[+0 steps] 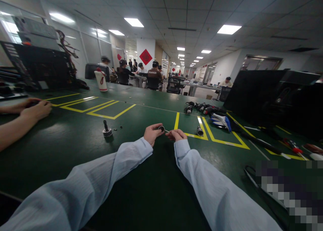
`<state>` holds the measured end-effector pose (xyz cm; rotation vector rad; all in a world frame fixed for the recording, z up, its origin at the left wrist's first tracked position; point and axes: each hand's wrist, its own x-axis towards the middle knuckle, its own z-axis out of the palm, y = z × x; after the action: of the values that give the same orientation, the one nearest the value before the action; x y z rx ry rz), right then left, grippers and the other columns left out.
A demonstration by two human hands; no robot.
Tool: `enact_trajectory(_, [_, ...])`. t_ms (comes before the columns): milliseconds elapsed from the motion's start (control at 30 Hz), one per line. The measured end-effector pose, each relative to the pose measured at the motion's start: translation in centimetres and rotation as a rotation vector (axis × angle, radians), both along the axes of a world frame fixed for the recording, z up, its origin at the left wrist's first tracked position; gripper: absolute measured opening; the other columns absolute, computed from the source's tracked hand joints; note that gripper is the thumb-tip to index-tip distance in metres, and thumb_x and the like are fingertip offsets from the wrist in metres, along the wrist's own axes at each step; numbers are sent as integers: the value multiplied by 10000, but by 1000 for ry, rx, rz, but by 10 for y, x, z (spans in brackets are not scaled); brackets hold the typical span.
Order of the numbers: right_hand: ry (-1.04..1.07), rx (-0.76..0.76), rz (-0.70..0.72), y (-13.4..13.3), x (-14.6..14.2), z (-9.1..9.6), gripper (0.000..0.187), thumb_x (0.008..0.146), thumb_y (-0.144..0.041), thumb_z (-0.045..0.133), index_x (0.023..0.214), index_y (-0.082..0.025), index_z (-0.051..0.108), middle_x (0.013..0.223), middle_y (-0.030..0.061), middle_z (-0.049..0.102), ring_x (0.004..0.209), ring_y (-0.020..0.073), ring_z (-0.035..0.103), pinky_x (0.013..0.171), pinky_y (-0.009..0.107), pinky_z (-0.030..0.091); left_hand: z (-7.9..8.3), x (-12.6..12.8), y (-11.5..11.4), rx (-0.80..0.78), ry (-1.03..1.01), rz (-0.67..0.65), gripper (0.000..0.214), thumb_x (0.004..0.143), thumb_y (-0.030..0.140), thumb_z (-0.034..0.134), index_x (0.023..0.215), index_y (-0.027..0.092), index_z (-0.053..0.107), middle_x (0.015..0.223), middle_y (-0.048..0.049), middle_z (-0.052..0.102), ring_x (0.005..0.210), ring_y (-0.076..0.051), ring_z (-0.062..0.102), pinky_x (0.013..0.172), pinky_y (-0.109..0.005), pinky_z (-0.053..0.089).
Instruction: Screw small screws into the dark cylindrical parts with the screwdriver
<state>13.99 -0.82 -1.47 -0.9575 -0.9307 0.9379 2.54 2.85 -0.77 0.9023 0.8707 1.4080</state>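
Green table (pixel 131 190), head view: yellow tape (pixel 102 116) marks open-sided boxes on the surface. Left hand (pixel 150 134) pinches a dark round part (pixel 161 128) between thumb and fingers, above the table and with its opening exposed. Right hand (pixel 178 135) pinches a thin rod (pixel 167 131); the rod points left toward the part. Contact between rod and part cannot be determined at this scale.

Right of the right hand, a metal cylinder (pixel 200 131) lies by the tape. Left of the left hand, a stemmed fitting (pixel 107 131) stands with its stem up. Farther right: a glove (pixel 222 121) and a red-handled tool (pixel 292 145). Far left: a co-worker's hands (pixel 37 109). Toward the far edge: a white cup (pixel 101 80).
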Motion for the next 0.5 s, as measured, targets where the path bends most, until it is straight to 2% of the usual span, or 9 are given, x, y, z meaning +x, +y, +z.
enact_trajectory(267, [-79,44,-56,-7,2,5,119,594,-252,485,505,-188,529,417,-15,601,385,110,490,452,239,407,-1,0,1,19,-27,32,214,569,-51,583,739,70,631,691,-43,616,682,-133,605,722,-339,546])
enact_trajectory(367, [-124,67,-91,-6,6,3,116,625,-268,485,549,-193,531,472,-4,608,447,130,511,483,255,418,-1,0,1,22,-25,33,212,557,-30,607,741,73,631,691,-38,616,685,-129,602,732,-342,540])
enact_trajectory(433, [-315,138,-156,-4,8,1,97,650,-262,490,638,-195,560,609,22,640,554,155,542,554,278,438,0,0,1,24,-17,26,217,547,-22,614,741,75,632,701,-38,621,690,-128,600,736,-339,535])
enact_trajectory(500, [-587,245,-217,0,11,-1,99,638,-209,501,710,-199,568,769,53,645,718,192,563,693,324,440,1,1,-2,23,-3,1,221,536,-24,611,731,76,635,702,-43,628,690,-134,602,725,-335,534])
